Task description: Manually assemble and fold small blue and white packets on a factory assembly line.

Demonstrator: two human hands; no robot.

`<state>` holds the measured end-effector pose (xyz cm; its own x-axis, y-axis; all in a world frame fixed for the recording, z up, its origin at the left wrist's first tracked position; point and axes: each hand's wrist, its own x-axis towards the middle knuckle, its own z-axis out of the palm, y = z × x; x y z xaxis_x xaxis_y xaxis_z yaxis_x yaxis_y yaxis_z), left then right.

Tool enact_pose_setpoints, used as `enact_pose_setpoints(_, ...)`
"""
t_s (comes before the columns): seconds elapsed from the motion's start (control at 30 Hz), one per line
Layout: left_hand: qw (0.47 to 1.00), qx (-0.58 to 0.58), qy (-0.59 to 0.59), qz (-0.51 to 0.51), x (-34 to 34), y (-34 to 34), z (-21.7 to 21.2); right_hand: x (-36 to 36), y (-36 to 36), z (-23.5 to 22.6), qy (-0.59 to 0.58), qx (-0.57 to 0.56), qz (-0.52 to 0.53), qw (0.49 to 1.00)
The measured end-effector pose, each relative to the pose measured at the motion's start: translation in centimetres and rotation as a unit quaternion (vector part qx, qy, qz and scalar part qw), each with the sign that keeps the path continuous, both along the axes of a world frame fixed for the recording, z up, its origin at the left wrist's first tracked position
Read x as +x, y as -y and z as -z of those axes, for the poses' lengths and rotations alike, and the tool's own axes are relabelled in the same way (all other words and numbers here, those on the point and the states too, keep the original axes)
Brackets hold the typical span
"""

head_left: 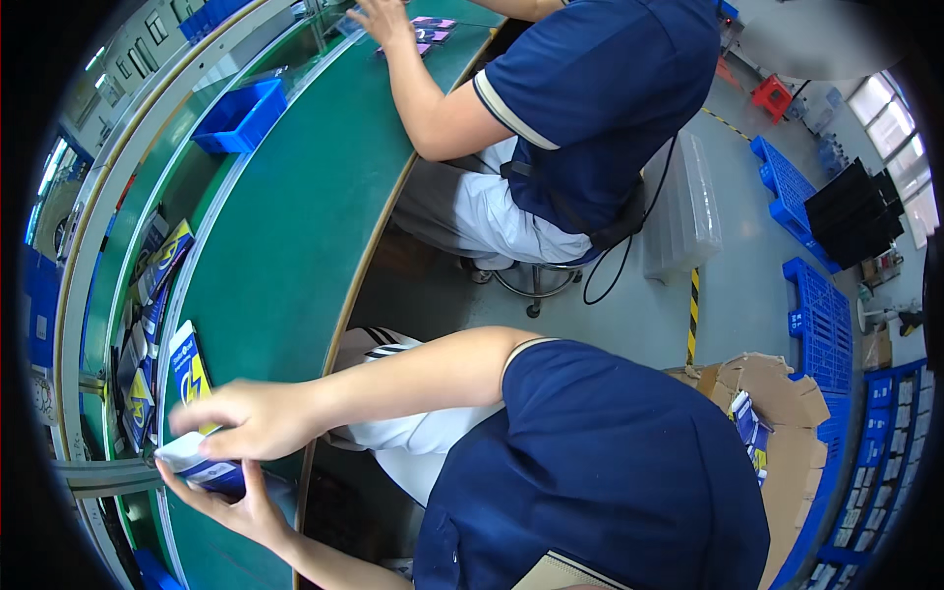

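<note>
At the left, over the green bench (280, 246), my left hand (241, 506) holds a small blue-and-white package (211, 472) from below, fingers and thumb on its sides. The package's white upper part faces up. My right hand (256, 418) is just above it, slightly blurred, with fingers stretched and thumb apart near the package's white edge. Whether the thumb touches it I cannot tell. Beyond the right hand lies a flat blue, white and yellow packet (187, 364), its near end hidden by the fingers.
Similar packets (147, 344) lie piled in the channel along the bench's far side, near a metal rail (108, 477). A blue bin (241, 118) stands farther along. A seated co-worker (590, 108) works at the bench. Behind me is a cardboard box (787, 433) with packets inside.
</note>
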<state>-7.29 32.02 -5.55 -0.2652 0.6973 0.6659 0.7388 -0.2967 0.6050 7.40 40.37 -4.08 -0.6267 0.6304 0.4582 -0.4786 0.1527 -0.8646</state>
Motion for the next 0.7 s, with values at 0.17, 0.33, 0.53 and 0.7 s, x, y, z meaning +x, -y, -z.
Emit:
enact_pose_setpoints(0.17,0.976,0.095,0.194,-0.01,0.2,-0.7,2.7,-3.5,1.7,-0.9,-0.114,-0.185,-0.002,0.976)
enact_pose_setpoints(0.33,0.89,0.12,0.419,0.131,-1.4,0.3,0.4,-4.1,1.5,1.0,-0.133,0.19,0.187,0.955)
enact_pose_setpoints(0.53,0.891,0.168,0.408,0.106,0.0,-0.7,-0.8,-5.1,1.9,0.2,-0.112,-0.025,0.134,0.984)
enact_pose_setpoints(0.7,0.898,0.181,0.4,0.016,0.9,-2.3,-0.2,-5.7,0.7,0.3,-0.111,-0.087,0.133,0.981)
